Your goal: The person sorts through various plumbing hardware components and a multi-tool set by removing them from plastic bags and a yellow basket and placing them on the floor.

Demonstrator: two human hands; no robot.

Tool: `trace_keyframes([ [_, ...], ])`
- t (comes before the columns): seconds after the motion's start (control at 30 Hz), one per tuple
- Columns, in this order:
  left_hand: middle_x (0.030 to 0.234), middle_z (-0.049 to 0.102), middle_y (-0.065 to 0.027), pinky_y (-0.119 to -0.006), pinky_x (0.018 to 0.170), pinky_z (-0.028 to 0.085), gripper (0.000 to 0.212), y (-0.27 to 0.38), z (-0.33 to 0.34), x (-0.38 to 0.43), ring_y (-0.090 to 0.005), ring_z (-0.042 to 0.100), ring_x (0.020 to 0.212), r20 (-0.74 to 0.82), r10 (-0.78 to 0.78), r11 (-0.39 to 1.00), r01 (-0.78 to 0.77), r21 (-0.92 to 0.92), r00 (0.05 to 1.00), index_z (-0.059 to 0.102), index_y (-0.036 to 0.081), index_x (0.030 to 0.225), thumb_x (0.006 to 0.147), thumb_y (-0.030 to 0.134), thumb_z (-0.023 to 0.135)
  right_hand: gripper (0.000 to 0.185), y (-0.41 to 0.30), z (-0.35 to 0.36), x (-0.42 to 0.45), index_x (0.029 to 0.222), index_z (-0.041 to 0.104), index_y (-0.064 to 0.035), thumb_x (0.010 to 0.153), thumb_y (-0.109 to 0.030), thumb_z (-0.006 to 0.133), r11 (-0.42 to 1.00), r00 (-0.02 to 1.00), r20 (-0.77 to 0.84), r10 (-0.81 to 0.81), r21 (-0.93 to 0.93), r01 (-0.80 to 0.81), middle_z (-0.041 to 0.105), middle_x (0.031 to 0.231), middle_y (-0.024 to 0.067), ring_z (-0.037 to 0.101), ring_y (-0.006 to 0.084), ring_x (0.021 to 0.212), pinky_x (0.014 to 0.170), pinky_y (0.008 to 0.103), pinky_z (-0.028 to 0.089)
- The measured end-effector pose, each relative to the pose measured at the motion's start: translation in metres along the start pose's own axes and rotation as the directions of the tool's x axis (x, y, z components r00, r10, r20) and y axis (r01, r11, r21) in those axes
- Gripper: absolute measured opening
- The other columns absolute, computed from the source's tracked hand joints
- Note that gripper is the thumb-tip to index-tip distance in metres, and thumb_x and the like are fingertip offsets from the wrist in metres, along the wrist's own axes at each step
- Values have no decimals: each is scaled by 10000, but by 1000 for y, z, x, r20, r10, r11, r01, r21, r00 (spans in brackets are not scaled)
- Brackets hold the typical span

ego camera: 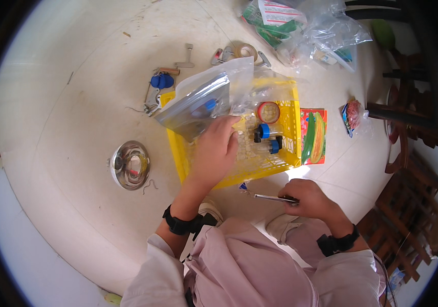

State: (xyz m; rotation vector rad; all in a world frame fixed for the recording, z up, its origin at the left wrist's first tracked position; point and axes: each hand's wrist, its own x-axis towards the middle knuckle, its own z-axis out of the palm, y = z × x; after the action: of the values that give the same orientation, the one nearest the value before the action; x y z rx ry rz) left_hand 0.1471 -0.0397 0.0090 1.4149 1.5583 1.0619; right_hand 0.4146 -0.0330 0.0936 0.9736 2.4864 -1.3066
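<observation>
My left hand (217, 149) reaches over a yellow plastic basket (294, 161) at its left part, fingertips at the edge of clear plastic bags (215, 88); whether it grips them I cannot tell. Inside the basket are a roll of tape with a red rim (268, 112) and two clear fittings with blue caps (264, 131) and black elbows. In front of the basket my right hand (305, 197) is closed around the dark handle of a thin metal tool (274, 198), perhaps a knife or scissors, pointing left. A seed packet with gourds pictured (313, 136) lies against the basket's right side.
A shiny metal bowl (130, 165) lies left on the floor. Behind the basket are blue tags (162, 81), a metal T-shaped piece (187, 57), a tape roll (246, 51) and plastic bags (311, 30). A small bag of reddish contents (352, 115) and wooden furniture (407, 180) stand right.
</observation>
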Motion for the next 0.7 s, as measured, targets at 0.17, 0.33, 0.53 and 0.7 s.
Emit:
trace_keyframes([
  [0.17,1090,642,-121,-312,801,498,210,3,-25,-6,-189,634,901,-42,-75,975,65,-215,996,593,17,1152,968,37,496,213,-29,-43,25,920,665,-37,708,-26,676,968,994,-27,107,232,-98,605,797,93,600,234,665,588,337,478],
  [0.33,1000,668,-50,-283,718,494,247,9,-56,-9,-130,588,767,49,-132,852,138,-505,990,590,32,1175,951,6,490,206,-40,-47,75,967,641,-21,761,-10,649,961,981,-188,54,275,0,580,794,115,590,221,688,607,323,471],
  [0.53,1094,653,-26,-233,717,441,290,13,-70,-18,-79,542,808,119,-112,929,146,-339,987,595,41,1210,921,23,580,160,-28,-20,117,1045,630,34,901,-32,604,823,963,-210,171,568,-22,629,841,67,569,110,687,630,270,476],
  [0.7,915,625,0,-207,655,432,214,14,-77,-21,-46,529,742,86,-197,931,214,-297,977,611,25,1097,890,46,659,258,-28,-14,122,1120,613,11,950,-161,524,396,955,-122,270,918,6,619,817,79,566,132,680,639,269,457],
])
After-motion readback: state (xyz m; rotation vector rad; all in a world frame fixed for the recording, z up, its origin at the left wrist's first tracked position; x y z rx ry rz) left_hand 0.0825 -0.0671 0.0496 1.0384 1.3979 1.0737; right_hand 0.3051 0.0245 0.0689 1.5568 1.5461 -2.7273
